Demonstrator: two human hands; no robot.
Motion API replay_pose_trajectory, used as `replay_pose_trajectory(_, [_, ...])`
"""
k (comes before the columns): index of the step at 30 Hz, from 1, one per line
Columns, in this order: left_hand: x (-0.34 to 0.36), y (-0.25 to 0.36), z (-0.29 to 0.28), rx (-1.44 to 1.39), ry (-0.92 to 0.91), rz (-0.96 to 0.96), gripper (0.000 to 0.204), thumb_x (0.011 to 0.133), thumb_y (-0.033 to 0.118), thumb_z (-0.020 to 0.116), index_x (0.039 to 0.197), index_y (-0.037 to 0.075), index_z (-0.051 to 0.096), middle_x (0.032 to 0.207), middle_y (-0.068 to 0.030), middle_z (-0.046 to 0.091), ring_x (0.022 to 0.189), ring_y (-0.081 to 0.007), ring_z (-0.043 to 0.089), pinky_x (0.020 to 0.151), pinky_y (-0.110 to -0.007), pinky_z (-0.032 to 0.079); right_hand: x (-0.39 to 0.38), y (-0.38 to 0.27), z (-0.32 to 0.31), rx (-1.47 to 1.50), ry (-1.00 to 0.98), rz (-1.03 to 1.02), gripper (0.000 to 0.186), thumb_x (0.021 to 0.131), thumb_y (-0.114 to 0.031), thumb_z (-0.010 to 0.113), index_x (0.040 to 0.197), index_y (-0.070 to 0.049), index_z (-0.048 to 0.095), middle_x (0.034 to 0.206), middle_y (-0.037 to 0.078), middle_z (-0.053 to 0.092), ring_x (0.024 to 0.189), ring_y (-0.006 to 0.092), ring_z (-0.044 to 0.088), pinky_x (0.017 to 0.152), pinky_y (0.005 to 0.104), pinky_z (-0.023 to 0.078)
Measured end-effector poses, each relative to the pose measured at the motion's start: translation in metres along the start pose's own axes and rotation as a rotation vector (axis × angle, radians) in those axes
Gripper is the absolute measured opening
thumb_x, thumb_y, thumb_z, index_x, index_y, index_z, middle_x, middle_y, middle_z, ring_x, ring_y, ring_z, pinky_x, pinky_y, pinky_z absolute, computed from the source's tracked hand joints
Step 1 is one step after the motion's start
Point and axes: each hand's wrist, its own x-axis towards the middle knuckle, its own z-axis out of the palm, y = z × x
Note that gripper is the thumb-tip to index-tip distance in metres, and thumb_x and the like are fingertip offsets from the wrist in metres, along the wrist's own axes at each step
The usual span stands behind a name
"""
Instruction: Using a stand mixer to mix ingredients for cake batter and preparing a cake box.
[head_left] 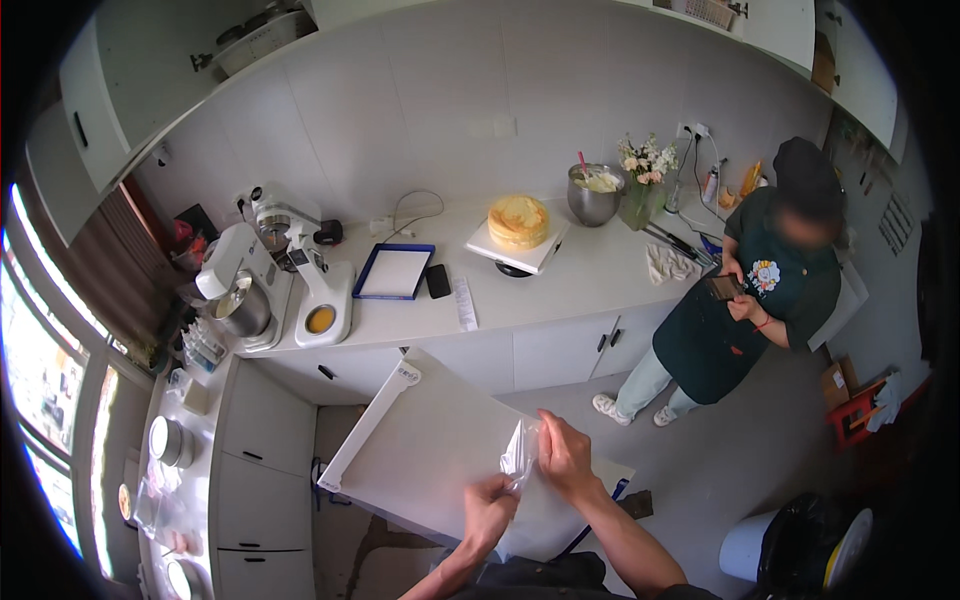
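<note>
Wht counter (590, 268) w/ tray (388, 297), phone (438, 281), bowl (596, 206), vase (637, 209).

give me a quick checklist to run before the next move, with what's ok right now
1. Left hand gripping the clear plastic: ok.
2. Right hand gripping it too: ok.
3. Plastic spread flat: not ok, it is crinkled between the hands.
4. Plastic free of holes: cannot tell, too small.
5. Round cake resting on the white board: ok.
6. Mixing bowl upright on the counter: ok.
</note>
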Motion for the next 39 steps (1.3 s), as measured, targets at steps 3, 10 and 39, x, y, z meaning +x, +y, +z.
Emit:
replay_pose_trajectory(3, [0.01,-0.014,-0.015,-0.228,0.024,-0.008,0.017,0.067,-0.007,0.05,0.07,-0.001,0.066,0.062,-0.0025,0.059,0.054,-0.0097,0.051,0.049,-0.026,0.035,0.01,-0.006,-0.014,0.212,-0.051,0.047,0.027,0.09,-0.015,0.071,0.113,-0.002,0.068,0.081,0.014,0.07,0.066,0.0278,0.069,0.059,0.0371,0.055])
replay_pose_trajectory(10, [0.021,0.007,-0.022,-0.005,-0.212,0.081,0.012,0.069,-0.004,0.049,0.064,0.002,0.058,0.057,0.0013,0.048,0.048,-0.005,0.033,0.045,-0.025,0.021,0.07,-0.03,-0.026,0.315,-0.332,0.094,0.047,0.082,-0.018,0.07,0.128,-0.008,0.061,0.091,0.017,0.073,0.078,0.0374,0.07,0.071,0.0453,0.056])
replay_pose_trajectory(39, [0.026,0.059,0.12,0.24,-0.363,0.435,0.017,0.092,0.011,0.065,0.086,-0.003,0.074,0.074,-0.0063,0.069,0.068,-0.0092,0.058,0.058,-0.025,0.044,0.005,0.045,-0.212,0.296,0.226,0.375,0.049,0.09,-0.01,0.073,0.136,0.001,0.059,0.109,0.018,0.074,0.099,0.0209,0.074,0.081,0.0303,0.056])
